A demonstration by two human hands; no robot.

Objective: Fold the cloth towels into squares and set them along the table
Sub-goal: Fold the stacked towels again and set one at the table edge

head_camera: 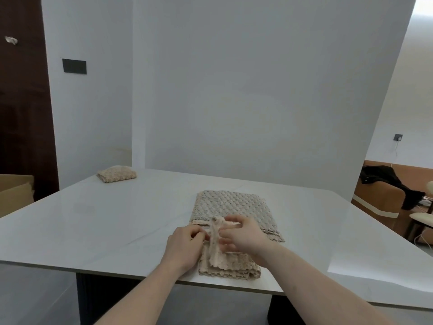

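Note:
A beige and grey textured towel (230, 207) lies on the white table (105, 221) near its front edge, partly folded, with its near part bunched up. My left hand (184, 246) grips the towel's edge at the left of the bunch. My right hand (243, 233) pinches a raised strip of the same towel just to the right. The two hands are close together over the towel's middle. A second beige towel (116, 174), folded into a small square, sits at the table's far left corner.
A white wall panel (257, 90) stands right behind the table. A cardboard box (16, 191) sits at the left beyond the table. At the right are a brown sofa with dark clothing (393, 184) and a pale chair seat (421, 218).

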